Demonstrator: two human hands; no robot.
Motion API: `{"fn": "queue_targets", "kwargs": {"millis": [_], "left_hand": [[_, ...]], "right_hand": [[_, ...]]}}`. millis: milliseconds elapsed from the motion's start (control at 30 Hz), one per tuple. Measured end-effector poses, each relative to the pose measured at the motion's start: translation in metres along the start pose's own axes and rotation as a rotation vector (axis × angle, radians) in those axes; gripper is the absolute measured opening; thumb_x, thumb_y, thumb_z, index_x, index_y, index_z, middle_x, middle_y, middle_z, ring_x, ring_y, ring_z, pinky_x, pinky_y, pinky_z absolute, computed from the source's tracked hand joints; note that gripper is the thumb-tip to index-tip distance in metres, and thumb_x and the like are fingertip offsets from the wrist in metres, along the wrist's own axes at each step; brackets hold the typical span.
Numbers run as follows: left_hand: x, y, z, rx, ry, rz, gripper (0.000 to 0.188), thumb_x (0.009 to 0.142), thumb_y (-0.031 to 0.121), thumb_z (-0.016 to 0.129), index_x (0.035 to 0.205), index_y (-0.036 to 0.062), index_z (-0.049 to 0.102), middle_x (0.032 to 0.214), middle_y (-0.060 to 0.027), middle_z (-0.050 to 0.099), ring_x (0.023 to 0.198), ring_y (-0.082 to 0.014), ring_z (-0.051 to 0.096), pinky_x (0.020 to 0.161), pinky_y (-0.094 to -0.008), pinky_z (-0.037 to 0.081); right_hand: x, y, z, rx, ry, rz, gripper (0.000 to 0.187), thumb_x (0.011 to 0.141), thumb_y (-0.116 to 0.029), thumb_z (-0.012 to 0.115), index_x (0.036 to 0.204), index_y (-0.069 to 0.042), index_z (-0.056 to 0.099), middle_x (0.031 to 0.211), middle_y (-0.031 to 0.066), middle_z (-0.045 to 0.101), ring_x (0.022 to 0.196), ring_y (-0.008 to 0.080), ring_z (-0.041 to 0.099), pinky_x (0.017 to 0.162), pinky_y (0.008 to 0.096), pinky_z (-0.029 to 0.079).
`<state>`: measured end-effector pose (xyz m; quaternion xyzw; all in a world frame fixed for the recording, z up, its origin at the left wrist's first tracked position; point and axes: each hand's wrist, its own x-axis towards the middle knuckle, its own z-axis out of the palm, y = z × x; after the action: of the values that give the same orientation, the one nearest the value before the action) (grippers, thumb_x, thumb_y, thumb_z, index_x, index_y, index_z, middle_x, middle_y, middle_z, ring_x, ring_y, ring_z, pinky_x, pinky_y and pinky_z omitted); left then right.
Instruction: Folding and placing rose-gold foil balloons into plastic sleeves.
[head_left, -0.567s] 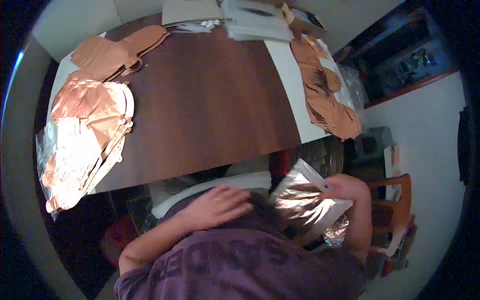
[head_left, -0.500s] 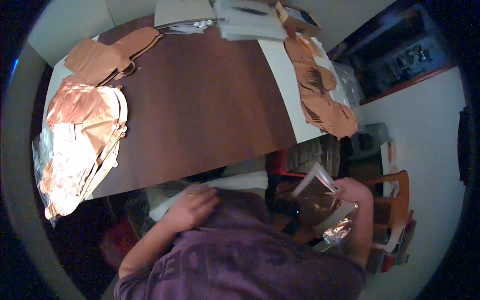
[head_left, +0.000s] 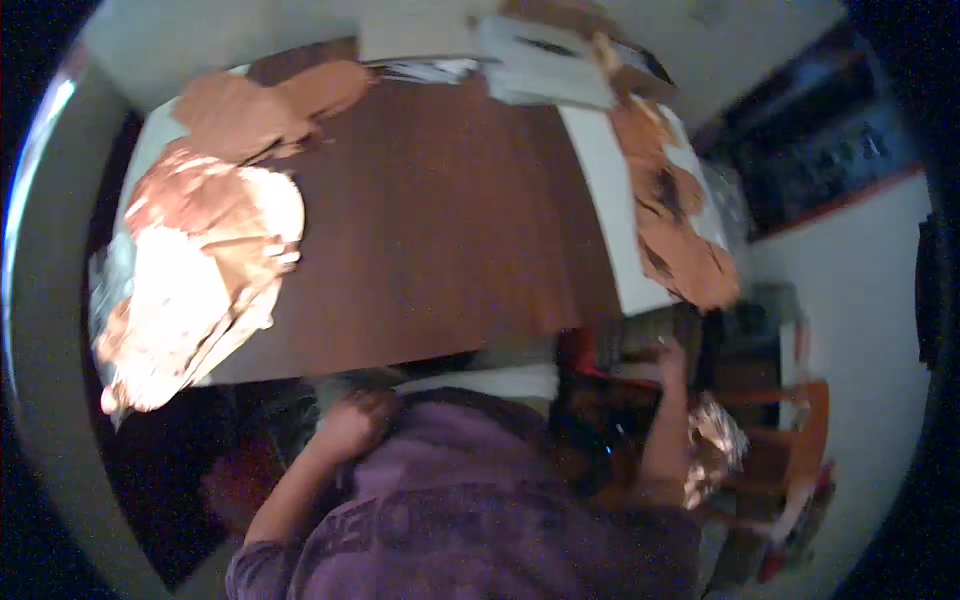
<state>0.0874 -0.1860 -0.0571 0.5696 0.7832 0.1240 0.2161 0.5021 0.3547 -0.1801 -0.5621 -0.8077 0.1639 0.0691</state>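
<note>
My left hand (head_left: pixel 362 418) rests near my lap, below the near edge of the brown table (head_left: pixel 440 230). Its fingers are blurred, so whether it grips anything cannot be made out. Off to the right, my right hand (head_left: pixel 672 362) reaches forward past the table's near right corner, beside dark shelving with a red part (head_left: pixel 578 352). Motion smears its fingers too, and no object shows clearly in it. Shiny crinkled wrapping (head_left: pixel 715 445) lies just right of my right forearm.
Stacked brown flat pieces (head_left: pixel 235 120) and a brightly lit, partly plastic-covered pile (head_left: pixel 190 290) line the table's left side. More brown pieces (head_left: pixel 680 240) lie at the right edge. White packets (head_left: pixel 545 70) sit at the back. A wooden chair (head_left: pixel 808 440) stands at right.
My right hand has moved forward and slightly left; the white folded strip it held no longer shows. My left hand has drawn back a little left. The whole view has shifted.
</note>
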Motion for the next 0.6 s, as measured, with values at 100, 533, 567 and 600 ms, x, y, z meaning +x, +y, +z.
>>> {"fn": "queue_targets", "kwargs": {"millis": [100,533,567,600], "left_hand": [[0.016,0.007,-0.025,-0.113,0.074,0.162,0.032,0.086,0.017,0.055,0.115,0.007,0.063,0.106,-0.0144,0.066,0.091,-0.0322,0.064,0.081,-0.0432,0.053],[-0.067,-0.106,-0.179,0.192,0.949,-0.54,0.027,0.07,0.013,0.078,0.094,0.0072,0.068,0.099,-0.0127,0.065,0.094,-0.0321,0.06,0.085,-0.0405,0.046],[-0.082,-0.145,-0.16,0.086,0.979,-0.562,0.029,0.069,0.015,0.079,0.095,0.0067,0.067,0.1,-0.0132,0.064,0.096,-0.0328,0.06,0.086,-0.0417,0.047],[-0.067,-0.156,-0.153,0.023,0.873,-0.618,0.031,0.068,0.018,0.081,0.094,0.0059,0.067,0.101,-0.0135,0.064,0.1,-0.0337,0.059,0.087,-0.042,0.048]], "right_hand": [[0.057,0.084,0.032,-0.622,-0.059,-0.172,0.039,0.086,-0.009,0.048,0.122,-0.001,0.06,0.123,0.0228,0.058,0.111,0.0291,0.057,0.091,0.0424,0.048],[0.154,0.163,0.11,-0.86,0.291,-0.581,0.031,0.091,-0.022,0.053,0.113,-0.004,0.063,0.113,0.0145,0.064,0.1,0.0281,0.06,0.089,0.0426,0.047],[0.171,0.144,0.059,-1.559,0.219,-0.582,0.033,0.096,-0.027,0.05,0.119,-0.008,0.064,0.118,0.015,0.064,0.107,0.0299,0.06,0.097,0.0475,0.043],[0.165,0.15,0.062,-1.567,0.188,-0.583,0.033,0.096,-0.027,0.05,0.119,-0.008,0.064,0.118,0.015,0.064,0.107,0.0299,0.06,0.097,0.0475,0.043]]}}
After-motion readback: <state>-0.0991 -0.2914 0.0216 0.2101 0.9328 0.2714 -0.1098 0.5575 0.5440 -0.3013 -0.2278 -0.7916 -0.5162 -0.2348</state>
